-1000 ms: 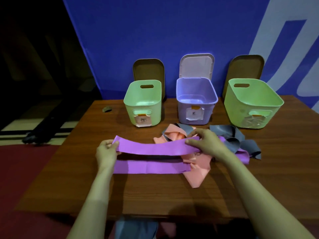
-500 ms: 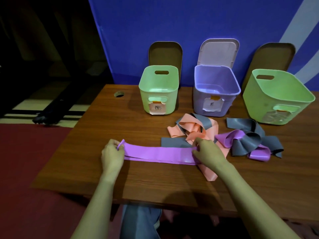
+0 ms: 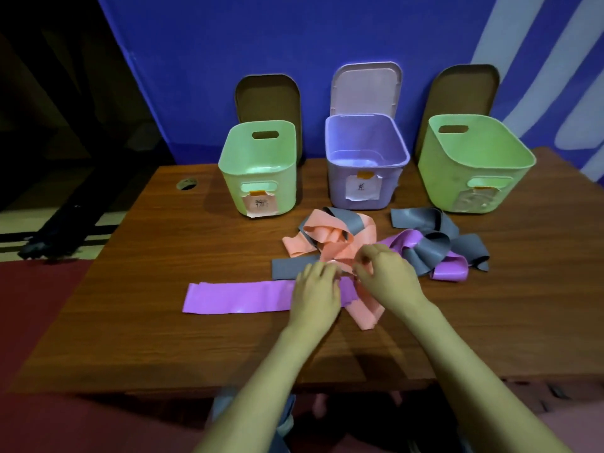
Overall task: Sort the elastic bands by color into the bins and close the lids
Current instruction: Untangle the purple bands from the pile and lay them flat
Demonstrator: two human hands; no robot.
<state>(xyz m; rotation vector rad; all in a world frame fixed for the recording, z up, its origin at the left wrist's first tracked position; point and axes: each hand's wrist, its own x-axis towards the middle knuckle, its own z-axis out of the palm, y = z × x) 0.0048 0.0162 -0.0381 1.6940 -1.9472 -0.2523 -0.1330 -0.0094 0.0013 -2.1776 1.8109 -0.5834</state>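
In front of the lilac bin (image 3: 390,188) our left hand (image 3: 315,287) rests spread on the right end of the purple band (image 3: 238,297), its length running off leftward, while our right hand (image 3: 387,276), just beside it, pinches the tangled pink band (image 3: 330,243).

Purple band (image 3: 238,297) lies flat, running off to the left from under the left fingers (image 3: 322,268). Crumpled pink band (image 3: 330,238) is bunched right at the right fingers (image 3: 371,256), which pinch it. Grey bands (image 3: 434,248) and a second purple band (image 3: 449,271) are tangled just right of them. Beyond the fingertips stand three open bins: small green bin (image 3: 258,168), lilac bin (image 3: 366,158) and large green bin (image 3: 474,161). The pale lid (image 3: 366,86) stands upright behind the middle one.
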